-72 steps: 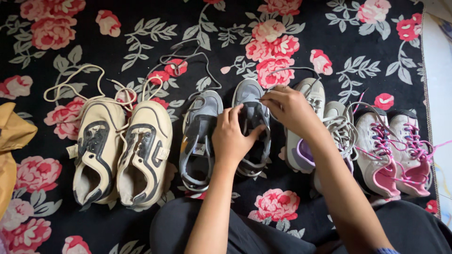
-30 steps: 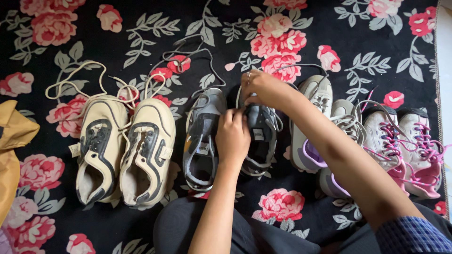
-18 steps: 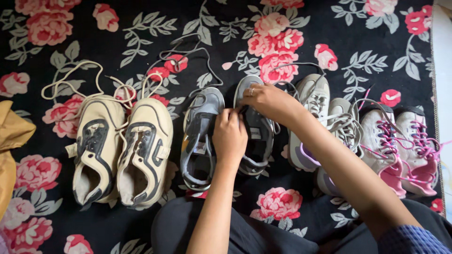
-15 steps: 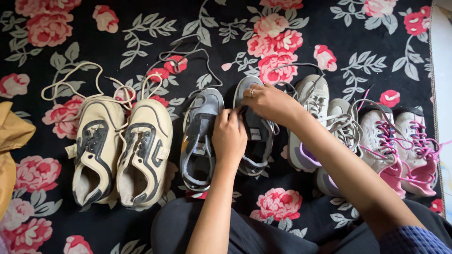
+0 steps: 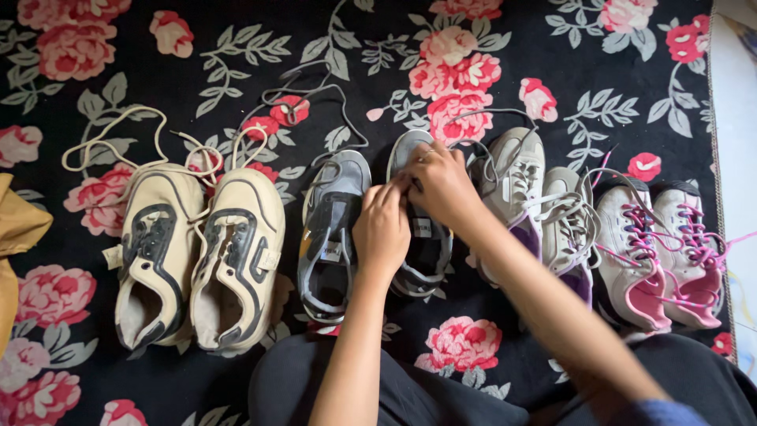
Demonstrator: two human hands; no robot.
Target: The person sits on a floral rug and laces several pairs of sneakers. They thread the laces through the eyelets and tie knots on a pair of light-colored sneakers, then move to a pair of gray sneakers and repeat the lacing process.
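Flanking grey shoe (image 5: 418, 237), cream pair (image 5: 197, 260), pink-laced pair (image 5: 662, 252)

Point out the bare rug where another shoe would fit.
Free: the floral black rug beyond the cream shoes' laces, and beyond the pink-laced shoes. Crowded: the shoe row, where both hands work the grey shoe.

Left hand (image 5: 384, 230) and right hand (image 5: 438, 186) meet (fingers pinched together).
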